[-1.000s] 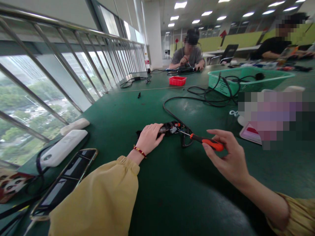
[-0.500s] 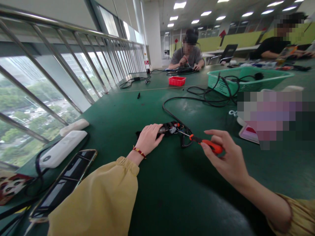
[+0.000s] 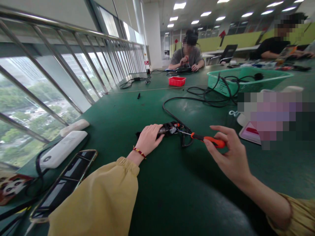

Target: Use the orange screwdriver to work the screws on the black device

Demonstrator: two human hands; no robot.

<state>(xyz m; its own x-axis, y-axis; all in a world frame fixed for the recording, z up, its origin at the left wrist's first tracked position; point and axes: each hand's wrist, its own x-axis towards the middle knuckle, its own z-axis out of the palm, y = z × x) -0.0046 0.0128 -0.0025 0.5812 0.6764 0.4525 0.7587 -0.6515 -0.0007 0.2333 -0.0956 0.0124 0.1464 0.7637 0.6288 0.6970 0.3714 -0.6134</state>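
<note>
Far left, my dark-screened phone [image 3: 65, 185] lies on the green table [image 3: 167, 190], a white device [image 3: 65, 149] just beyond it; now over to my left hand [image 3: 149, 139], palm down, fingers closed over the left part of the black tool [image 3: 170, 129], thumb on its near side, and there it lies, flat on the tabletop with its inner parts showing at the right end; a black cable [image 3: 175, 97] loops behind; in comes the screwdriver [image 3: 213, 141], its shaft reaching that exposed end, the tip too small to read; my right hand [image 3: 233, 160] pinches the orange-and-black handle lightly, index finger raised clear; farther right, beyond, sits a green basket [image 3: 265, 86].
</note>
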